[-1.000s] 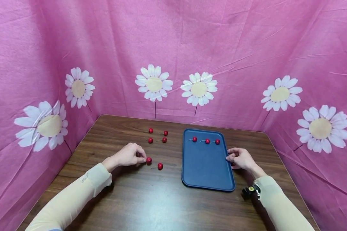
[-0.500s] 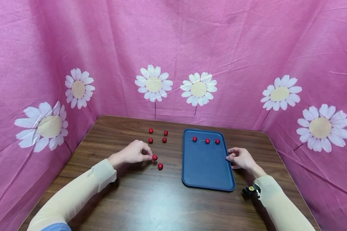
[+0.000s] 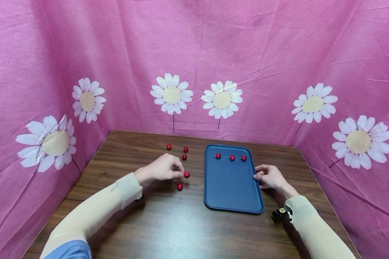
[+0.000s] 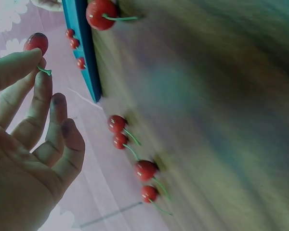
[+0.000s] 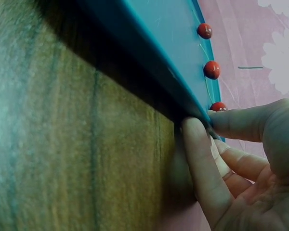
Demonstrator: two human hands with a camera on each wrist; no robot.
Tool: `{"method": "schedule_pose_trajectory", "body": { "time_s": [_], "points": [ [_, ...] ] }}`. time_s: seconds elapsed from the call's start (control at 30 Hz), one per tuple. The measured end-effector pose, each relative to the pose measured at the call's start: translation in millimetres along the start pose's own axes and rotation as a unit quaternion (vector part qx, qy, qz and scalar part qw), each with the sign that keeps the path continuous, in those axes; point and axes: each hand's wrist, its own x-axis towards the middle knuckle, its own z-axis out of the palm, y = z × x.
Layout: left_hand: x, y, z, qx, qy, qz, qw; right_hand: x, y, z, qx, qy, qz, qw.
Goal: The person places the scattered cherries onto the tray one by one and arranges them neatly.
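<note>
Between thumb and fingertips, my left hand (image 3: 162,168) pinches a red cherry (image 3: 186,174) above the table. In the left wrist view this cherry's (image 4: 36,44) short green stem shows below the fingertips. Another cherry (image 3: 179,187) lies on the table just in front of that hand. My right hand (image 3: 271,178) holds the right rim of a blue tray (image 3: 230,190), and the right wrist view shows thumb and fingers on its edge (image 5: 180,89). Three stemmed cherries, such as the middle one (image 3: 232,158), lie in a row at the tray's far end.
Several more cherries lie behind my left hand, among them a far-left one (image 3: 169,147); the hand hides one in the head view. The brown wooden table (image 3: 142,230) is bordered by a pink cloth (image 3: 188,43) printed with daisies.
My left hand has carried the pinched cherry up off the table and rightward, closer to the tray. The right hand and the tray have stayed in place.
</note>
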Motion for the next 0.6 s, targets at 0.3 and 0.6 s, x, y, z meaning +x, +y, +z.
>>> {"method": "schedule_pose_trajectory", "body": {
  "time_s": [0.3, 0.6],
  "points": [
    [27.9, 18.0, -1.8, 0.011, 0.002, 0.016, 0.9998, -0.3, -0.4, -0.5, -0.001, -0.001, 0.002, 1.0],
    [67.5, 30.7, 8.2, -0.003, 0.003, 0.036, 0.9994, 0.1, 0.5, -1.0, -0.005, -0.004, 0.001, 1.0]
  ]
}}
